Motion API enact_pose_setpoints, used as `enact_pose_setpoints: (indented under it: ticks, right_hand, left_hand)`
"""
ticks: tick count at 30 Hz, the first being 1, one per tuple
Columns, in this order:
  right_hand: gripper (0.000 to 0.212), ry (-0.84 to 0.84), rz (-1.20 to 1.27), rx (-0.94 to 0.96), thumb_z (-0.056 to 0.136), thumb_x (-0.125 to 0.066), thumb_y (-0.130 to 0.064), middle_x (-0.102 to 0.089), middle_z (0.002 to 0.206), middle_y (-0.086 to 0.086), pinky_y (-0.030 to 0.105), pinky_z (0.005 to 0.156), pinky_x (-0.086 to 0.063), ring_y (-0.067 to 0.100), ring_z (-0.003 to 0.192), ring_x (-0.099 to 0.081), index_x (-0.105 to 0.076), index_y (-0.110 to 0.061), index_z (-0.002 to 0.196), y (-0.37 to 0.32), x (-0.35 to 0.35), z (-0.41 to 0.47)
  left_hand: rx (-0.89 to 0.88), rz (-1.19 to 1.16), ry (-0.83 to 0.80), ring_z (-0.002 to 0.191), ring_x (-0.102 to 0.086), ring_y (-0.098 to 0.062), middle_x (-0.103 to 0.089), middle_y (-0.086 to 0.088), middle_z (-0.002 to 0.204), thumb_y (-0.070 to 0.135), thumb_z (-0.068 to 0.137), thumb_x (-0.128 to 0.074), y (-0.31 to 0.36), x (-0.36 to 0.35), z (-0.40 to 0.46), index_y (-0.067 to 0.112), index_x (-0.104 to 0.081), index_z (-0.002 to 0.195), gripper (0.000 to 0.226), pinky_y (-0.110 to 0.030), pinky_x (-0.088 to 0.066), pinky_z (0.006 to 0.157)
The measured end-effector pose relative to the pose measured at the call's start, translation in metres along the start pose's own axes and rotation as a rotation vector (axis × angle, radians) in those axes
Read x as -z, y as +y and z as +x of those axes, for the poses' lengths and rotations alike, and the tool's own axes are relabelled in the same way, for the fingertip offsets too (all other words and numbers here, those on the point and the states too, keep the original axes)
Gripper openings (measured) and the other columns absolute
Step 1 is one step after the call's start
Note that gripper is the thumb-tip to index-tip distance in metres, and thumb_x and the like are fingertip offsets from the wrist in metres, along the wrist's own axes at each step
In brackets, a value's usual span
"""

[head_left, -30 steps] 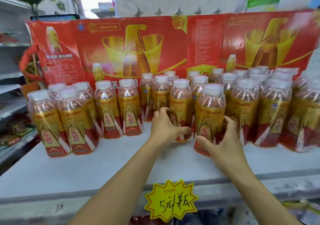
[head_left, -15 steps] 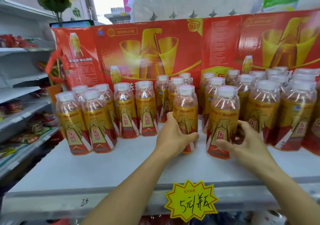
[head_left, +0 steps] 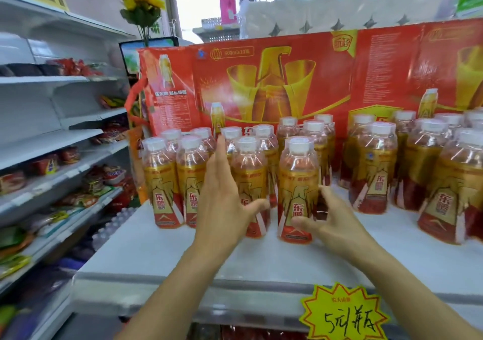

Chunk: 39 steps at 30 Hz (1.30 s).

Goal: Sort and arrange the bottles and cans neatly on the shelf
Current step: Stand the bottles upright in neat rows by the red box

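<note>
Since half a second ago our left hand has straightened out: it was curled around a front bottle, and now its fingers stand straight and upright, the palm pressed flat to the left flank of that bottle, thumb reaching across its lower label. Our right hand has stayed low on the neighbouring front bottle, thumb and curled fingers pinching its base from the right. Both bottles stand upright on the white shelf, long axes vertical, just beside one another with a narrow gap between. We judge that the coming move turns on that gap and on the cluster to the left: the left group stands just beyond our left hand's back, so the two front bottles have only a short way to slide leftward before they meet it, and our left hand lies in that path. Well apart to the right stands another group, with bare shelf between. Behind all the bottles rises a red carton; a yellow price tag hangs at the shelf's front edge, and side shelves of snacks run off to the left.
</note>
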State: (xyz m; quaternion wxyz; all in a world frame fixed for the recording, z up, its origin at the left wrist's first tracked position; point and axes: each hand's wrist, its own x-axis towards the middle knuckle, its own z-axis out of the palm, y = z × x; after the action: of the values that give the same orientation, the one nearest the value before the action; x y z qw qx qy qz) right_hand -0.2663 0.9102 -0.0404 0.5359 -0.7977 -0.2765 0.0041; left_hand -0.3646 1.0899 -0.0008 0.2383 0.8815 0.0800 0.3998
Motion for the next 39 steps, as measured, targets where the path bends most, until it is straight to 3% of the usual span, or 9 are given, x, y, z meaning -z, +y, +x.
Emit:
enact_pose_setpoints:
  ticks: [3,7,14,21,26,30,34,36,39]
  right_hand:
    - [0.06,-0.03,-0.014,0.014,0.077,-0.08,-0.024,-0.065,0.114,-0.014,0.03,0.093,-0.051,0.0,0.104,-0.061,-0.049,-0.028,0.128,-0.004,-0.009,0.007]
    - [0.052,-0.061,-0.018,0.025,0.08,-0.078,-0.021,-0.064,0.113,-0.016,0.023,0.088,-0.049,-0.004,0.103,-0.059,-0.049,-0.031,0.122,-0.011,-0.018,0.016]
    - [0.043,-0.099,-0.082,0.052,0.082,-0.076,-0.021,-0.065,0.1,-0.02,0.006,0.067,-0.045,-0.012,0.088,-0.059,-0.054,-0.026,0.118,-0.02,-0.031,0.028]
    - [0.046,-0.121,-0.113,0.03,0.082,-0.076,-0.023,-0.06,0.102,-0.02,0.008,0.07,-0.041,-0.004,0.092,-0.056,-0.05,-0.026,0.121,-0.027,-0.038,0.032]
    - [0.049,-0.12,-0.127,0.008,0.083,-0.075,-0.024,-0.059,0.107,-0.017,0.029,0.094,-0.05,0.006,0.103,-0.057,-0.048,-0.026,0.123,-0.029,-0.044,0.034]
    - [0.045,-0.125,-0.121,0.014,0.084,-0.073,-0.025,-0.057,0.104,-0.021,0.032,0.097,-0.05,0.005,0.105,-0.057,-0.046,-0.031,0.119,-0.031,-0.045,0.034]
    - [0.062,-0.147,-0.169,0.035,0.085,-0.072,-0.032,-0.05,0.131,-0.009,0.041,0.104,-0.046,0.012,0.122,-0.049,-0.039,-0.029,0.137,-0.028,-0.036,0.03]
    - [0.075,-0.046,-0.2,0.059,0.084,-0.071,-0.038,-0.043,0.14,-0.007,0.04,0.107,-0.042,0.012,0.128,-0.043,-0.031,-0.028,0.147,-0.022,-0.022,0.026]
    - [0.052,0.274,-0.211,0.186,0.086,-0.07,-0.029,-0.051,0.122,-0.011,0.035,0.1,-0.047,0.008,0.114,-0.05,-0.051,-0.021,0.134,-0.01,0.012,0.022]
  left_hand:
    - [-0.318,0.352,-0.052,0.146,-0.016,-0.012,-0.013,0.007,0.161,0.049,0.07,-0.08,0.0,0.035,0.03,0.032,0.001,0.154,0.119,-0.028,-0.004,0.116]
    - [-0.389,0.578,-0.284,0.145,-0.023,-0.011,-0.021,0.013,0.16,0.06,0.071,-0.073,-0.008,0.047,0.059,0.039,-0.011,0.152,0.105,-0.04,0.014,0.117]
    - [-0.363,0.655,-0.231,0.143,-0.029,-0.011,-0.028,0.013,0.157,0.057,0.075,-0.071,-0.023,0.048,0.064,0.036,-0.018,0.15,0.095,-0.039,0.006,0.119]
    - [-0.364,0.74,-0.211,0.144,-0.028,-0.012,-0.028,0.01,0.157,0.055,0.078,-0.069,-0.03,0.05,0.065,0.032,-0.016,0.151,0.094,-0.04,0.003,0.121]
    - [-0.328,0.753,-0.171,0.144,-0.028,-0.016,-0.029,0.006,0.157,0.054,0.08,-0.068,-0.026,0.047,0.061,0.029,-0.017,0.152,0.091,-0.04,-0.003,0.12]
    - [-0.302,0.704,-0.171,0.143,-0.029,-0.019,-0.028,0.004,0.157,0.05,0.081,-0.069,-0.024,0.045,0.059,0.027,-0.017,0.152,0.091,-0.042,-0.005,0.12]
    - [-0.274,0.673,-0.198,0.148,-0.016,-0.017,-0.018,0.004,0.161,0.055,0.082,-0.065,-0.02,0.044,0.054,0.026,-0.008,0.154,0.096,-0.043,0.001,0.122]
    - [-0.316,0.564,-0.124,0.149,-0.015,-0.016,-0.021,0.003,0.16,0.055,0.083,-0.064,-0.01,0.04,0.047,0.024,-0.014,0.154,0.092,-0.042,0.0,0.122]
    - [-0.452,0.272,-0.031,0.144,-0.026,-0.016,-0.031,0.002,0.155,0.043,0.085,-0.066,0.023,0.021,0.042,0.021,-0.029,0.15,0.078,-0.033,-0.013,0.119]
